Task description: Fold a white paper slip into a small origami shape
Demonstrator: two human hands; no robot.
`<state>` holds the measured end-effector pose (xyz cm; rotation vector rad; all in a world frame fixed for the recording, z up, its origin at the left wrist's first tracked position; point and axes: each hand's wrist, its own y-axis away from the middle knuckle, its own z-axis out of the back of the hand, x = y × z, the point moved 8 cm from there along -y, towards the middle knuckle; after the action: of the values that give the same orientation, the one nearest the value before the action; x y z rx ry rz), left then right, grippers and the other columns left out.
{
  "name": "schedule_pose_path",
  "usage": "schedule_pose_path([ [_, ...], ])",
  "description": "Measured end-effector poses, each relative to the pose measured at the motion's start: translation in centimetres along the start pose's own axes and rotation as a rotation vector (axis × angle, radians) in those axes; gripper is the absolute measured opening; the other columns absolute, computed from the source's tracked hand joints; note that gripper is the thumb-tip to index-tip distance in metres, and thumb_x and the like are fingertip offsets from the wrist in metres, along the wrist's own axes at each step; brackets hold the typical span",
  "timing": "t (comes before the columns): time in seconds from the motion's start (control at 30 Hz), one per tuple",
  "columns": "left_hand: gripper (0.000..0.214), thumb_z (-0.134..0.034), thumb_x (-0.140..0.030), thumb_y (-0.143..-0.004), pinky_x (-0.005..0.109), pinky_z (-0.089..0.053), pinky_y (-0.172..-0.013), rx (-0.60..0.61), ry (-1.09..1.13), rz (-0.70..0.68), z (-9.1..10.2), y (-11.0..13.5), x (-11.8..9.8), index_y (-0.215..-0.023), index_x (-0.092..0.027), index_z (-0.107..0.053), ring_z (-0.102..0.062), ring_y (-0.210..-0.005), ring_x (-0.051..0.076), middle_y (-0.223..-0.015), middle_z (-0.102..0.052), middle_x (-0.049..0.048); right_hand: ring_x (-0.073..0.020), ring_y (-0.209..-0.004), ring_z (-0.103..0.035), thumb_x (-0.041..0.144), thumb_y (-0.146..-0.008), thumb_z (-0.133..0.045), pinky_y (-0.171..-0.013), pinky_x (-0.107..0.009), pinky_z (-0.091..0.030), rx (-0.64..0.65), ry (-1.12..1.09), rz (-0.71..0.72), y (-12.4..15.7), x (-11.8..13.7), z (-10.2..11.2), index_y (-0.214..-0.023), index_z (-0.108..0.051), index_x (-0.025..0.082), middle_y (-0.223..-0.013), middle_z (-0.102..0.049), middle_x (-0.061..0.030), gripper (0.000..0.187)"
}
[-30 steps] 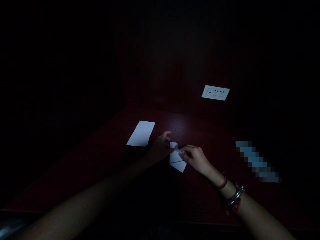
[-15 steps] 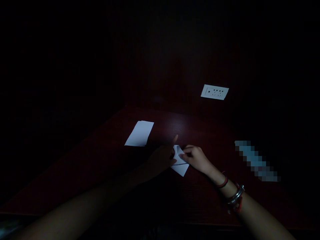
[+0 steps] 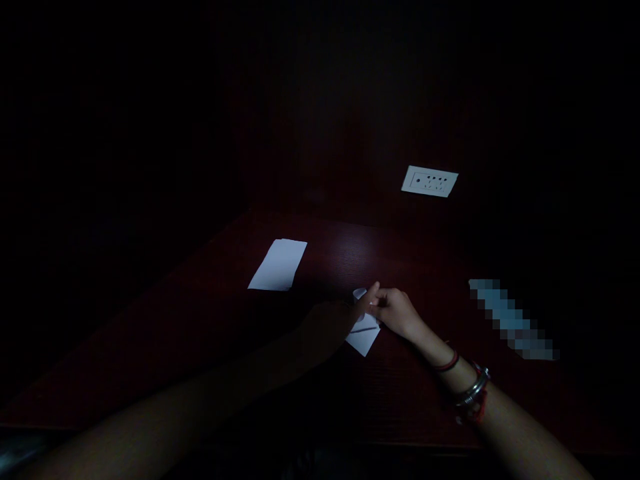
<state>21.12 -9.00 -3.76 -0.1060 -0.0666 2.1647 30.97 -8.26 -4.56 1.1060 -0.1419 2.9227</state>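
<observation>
Folded paper [image 3: 365,343] is pinched on the surface [image 3: 225,320] by the right hand's [image 3: 397,312] fingers, presumably for steadiness, while the overlapping left hand's [image 3: 327,325] grip cannot be told.

No lettering, no numbers — nothing legible

Folded paper [image 3: 364,343] on table [image 3: 165,333], between left hand [image 3: 336,325] and right hand [image 3: 397,313]; left hand partly over it, right fingers at its right side. Paper stack [image 3: 278,265] on table, farther back, left of both hands. Pixelated item [image 3: 510,319] well right of right hand. Socket plate [image 3: 430,181] on wall [image 3: 325,147] behind table, beyond right hand. Bangle [image 3: 475,392] around right forearm.
</observation>
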Motion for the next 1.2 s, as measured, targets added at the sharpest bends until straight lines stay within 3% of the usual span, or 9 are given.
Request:
schedule_pose_path([
  [0.13,0.069,-0.040,-0.020,-0.076,0.020,-0.034,-0.047,0.029,0.066,0.033,-0.6,0.1,0.7,-0.125,-0.027,0.008,-0.052,-0.058,0.013,-0.076,-0.057,0.0025,-0.0085,-0.049,-0.051,0.027,-0.067,-0.047,-0.050,-0.019,-0.039,0.218,-0.099,-0.024,0.5,0.0,-0.8,-0.073,-0.061,0.014,-0.059,-0.060,-0.0011,0.020],
  [0.27,0.077,-0.043,-0.014,-0.072,0.021,-0.037,-0.055,0.091,0.282,-0.033,-0.8,0.6,1.4,-0.124,-0.028,0.013,-0.052,-0.072,0.014,-0.094,-0.055,0.0031,-0.0093,-0.053,-0.054,0.025,-0.066,-0.049,-0.052,-0.019,-0.042,0.300,-0.140,-0.062,0.8,-0.2,-1.1,-0.076,-0.062,0.013,-0.066,-0.062,-0.0025,0.020],
  [0.4,0.081,-0.041,-0.007,-0.068,0.023,-0.037,-0.066,0.198,0.427,-0.132,-0.6,1.6,1.4,-0.123,-0.026,0.016,-0.049,-0.086,0.015,-0.110,-0.047,0.0055,-0.0097,-0.054,-0.055,0.025,-0.068,-0.047,-0.052,-0.019,-0.042,0.281,-0.105,-0.055,0.8,0.0,-1.0,-0.072,-0.062,0.012,-0.064,-0.062,-0.0034,0.021],
  [0.5,0.080,-0.044,-0.012,-0.070,0.024,-0.037,-0.068,0.157,0.457,-0.164,-0.4,1.7,1.1,-0.124,-0.022,0.014,-0.048,-0.087,0.015,-0.112,-0.047,0.0073,-0.0088,-0.053,-0.054,0.023,-0.069,-0.045,-0.052,-0.018,-0.040,0.273,-0.026,-0.002,1.0,0.8,-0.8,-0.070,-0.063,0.012,-0.060,-0.060,-0.0018,0.021],
  [0.63,0.074,-0.044,-0.018,-0.073,0.024,-0.038,-0.063,0.044,0.328,-0.031,-0.9,0.7,1.6,-0.125,-0.024,0.008,-0.051,-0.077,0.015,-0.096,-0.055,0.0049,-0.0091,-0.058,-0.053,0.018,-0.069,-0.046,-0.055,-0.018,-0.038,0.234,0.099,0.153,1.3,2.6,-0.4,-0.071,-0.065,0.015,-0.063,-0.061,-0.0002,0.019],
  [0.73,0.072,-0.044,-0.019,-0.073,0.022,-0.038,-0.057,0.049,0.266,0.017,-1.6,0.2,1.5,-0.125,-0.025,0.006,-0.053,-0.070,0.014,-0.087,-0.057,0.0028,-0.0110,-0.067,-0.054,0.018,-0.068,-0.048,-0.060,-0.020,-0.038,0.216,0.143,0.227,1.6,3.4,-0.4,-0.075,-0.065,0.017,-0.074,-0.062,-0.0010,0.019],
  [0.93,0.070,-0.042,-0.018,-0.075,0.020,-0.038,-0.056,0.084,0.257,0.057,-1.7,0.2,1.6,-0.126,-0.024,0.005,-0.054,-0.069,0.012,-0.087,-0.058,0.0029,-0.0117,-0.069,-0.055,0.016,-0.069,-0.047,-0.062,-0.021,-0.039,0.269,0.161,0.270,2.0,3.6,-1.1,-0.079,-0.065,0.018,-0.078,-0.063,-0.0015,0.020],
  [1.2,0.068,-0.042,-0.020,-0.075,0.021,-0.038,-0.054,0.066,0.204,0.047,-1.5,0.4,1.1,-0.125,-0.028,0.003,-0.054,-0.067,0.013,-0.087,-0.057,0.0025,-0.0127,-0.071,-0.056,0.010,-0.068,-0.045,-0.062,-0.020,-0.040,0.219,0.252,0.302,2.2,3.7,-0.8,-0.075,-0.064,0.015,-0.076,-0.062,-0.0046,0.021],
])
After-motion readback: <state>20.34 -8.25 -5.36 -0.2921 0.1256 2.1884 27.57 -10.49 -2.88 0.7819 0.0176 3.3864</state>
